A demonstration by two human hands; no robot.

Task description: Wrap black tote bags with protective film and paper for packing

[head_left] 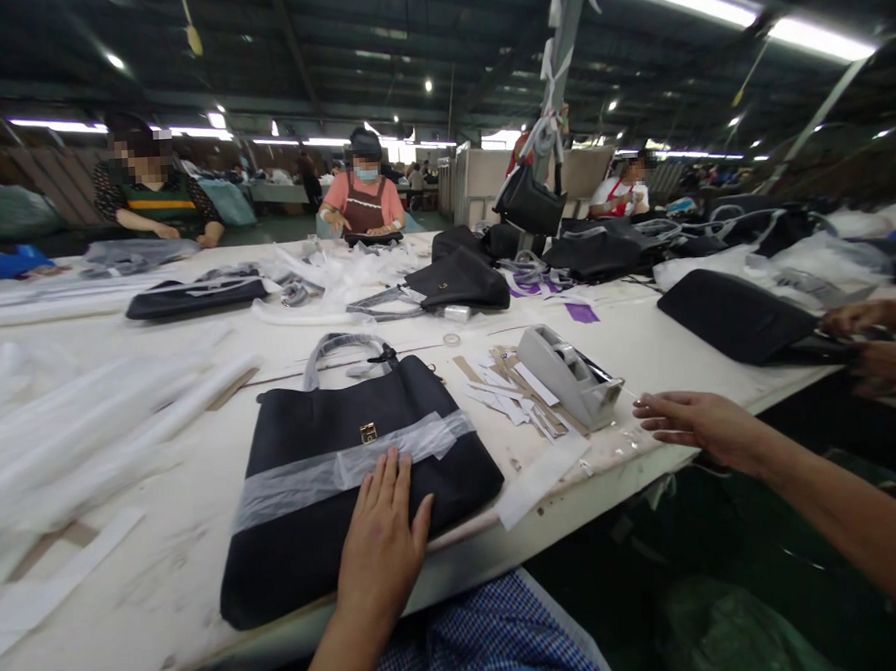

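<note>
A black handbag (324,422) lies flat on the white table (166,551) in front of me, a strip of clear plastic film (350,468) wrapped across its middle. My left hand (382,539) rests flat on the bag's lower part, fingers stretched out and touching the film. Out to the right, my right hand (693,425) has its fingers extended, and it hovers just beside a grey tape dispenser (570,374) near the table's edge. Neither hand holds anything.
Paper strips (507,397) lie beside the dispenser. Rolls of white plastic (69,425) fill the left. More black bags (460,280) and another one (732,316) sit farther back. Another person's hands (860,319) work at the right; people stand at the far side.
</note>
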